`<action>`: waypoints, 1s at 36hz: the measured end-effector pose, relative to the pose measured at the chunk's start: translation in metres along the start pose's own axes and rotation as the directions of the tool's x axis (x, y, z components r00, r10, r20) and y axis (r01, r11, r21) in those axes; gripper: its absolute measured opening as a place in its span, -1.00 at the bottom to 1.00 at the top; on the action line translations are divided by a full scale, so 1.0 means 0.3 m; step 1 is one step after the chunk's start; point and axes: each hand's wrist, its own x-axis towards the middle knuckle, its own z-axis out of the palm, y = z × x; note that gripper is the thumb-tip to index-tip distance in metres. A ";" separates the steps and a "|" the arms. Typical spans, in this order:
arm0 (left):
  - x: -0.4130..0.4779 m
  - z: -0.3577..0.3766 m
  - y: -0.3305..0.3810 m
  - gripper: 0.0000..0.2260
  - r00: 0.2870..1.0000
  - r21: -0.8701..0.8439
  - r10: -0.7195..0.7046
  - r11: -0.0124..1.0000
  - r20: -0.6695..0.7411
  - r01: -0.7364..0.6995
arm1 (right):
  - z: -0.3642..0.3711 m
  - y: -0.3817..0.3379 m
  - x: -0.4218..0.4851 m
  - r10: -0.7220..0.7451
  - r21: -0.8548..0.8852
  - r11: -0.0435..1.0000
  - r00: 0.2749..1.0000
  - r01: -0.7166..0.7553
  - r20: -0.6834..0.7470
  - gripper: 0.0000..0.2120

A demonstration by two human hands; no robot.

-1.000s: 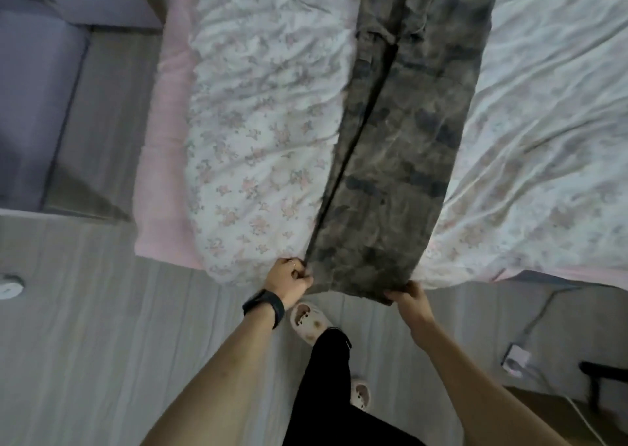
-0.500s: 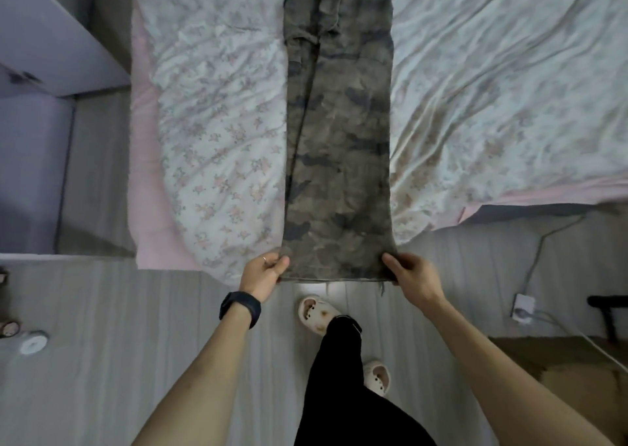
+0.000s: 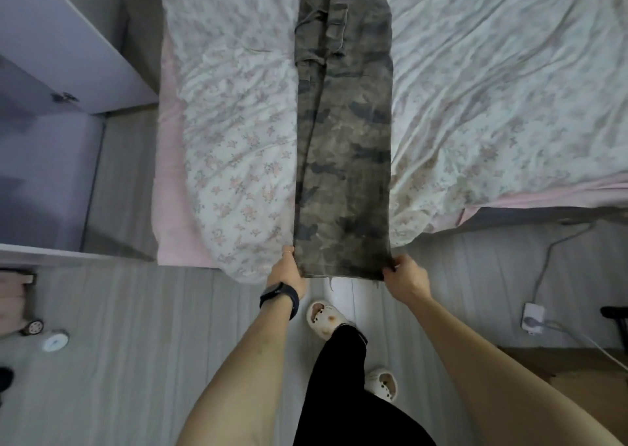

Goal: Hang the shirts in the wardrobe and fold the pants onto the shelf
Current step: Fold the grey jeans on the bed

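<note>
Standing at the bed's near edge, we hold the pants [image 3: 343,139] by the hem with both hands. The pants lie flat on the bed [image 3: 492,89], one leg stacked on the other with a cargo pocket facing up. They run straight from the top of the view down to the mattress edge, and the hem hangs just past it, above the floor [image 3: 136,343].

Our left hand [image 3: 285,272] is at the hem's left corner. Its fingers [image 3: 289,253] pinch the cloth's side edge, and one of them wears a ring. Our right hand [image 3: 406,277] is at the right corner, its fingers [image 3: 390,269] curled in and pinching the fabric there. The hem stretches taut between the two grips, so the pants lie ahead of and between our fingers.

A dark watch [image 3: 279,299] sits on the left wrist. Pale slippers [image 3: 323,320] stand on the floor below the hem. A white cabinet [image 3: 68,55] stands left of the bed, and a power strip [image 3: 531,318] with its cable lies on the floor to the right.
</note>
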 end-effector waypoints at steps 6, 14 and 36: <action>-0.005 -0.114 0.105 -0.45 0.992 0.061 -0.035 0.998 0.123 0.028 | -0.158 -0.124 0.000 -0.068 -0.107 0.991 0.992 0.080 0.107 -0.51; 0.263 -0.357 0.432 -0.55 0.975 0.078 0.210 0.976 -0.071 -0.204 | -0.399 -0.513 0.180 -0.299 -0.068 0.953 0.951 0.294 -0.077 -0.70; 0.804 -0.506 0.781 -0.74 0.997 0.094 0.072 0.993 0.022 -0.073 | -0.375 -1.317 0.843 -0.281 -0.434 0.876 0.954 0.210 -0.105 -0.69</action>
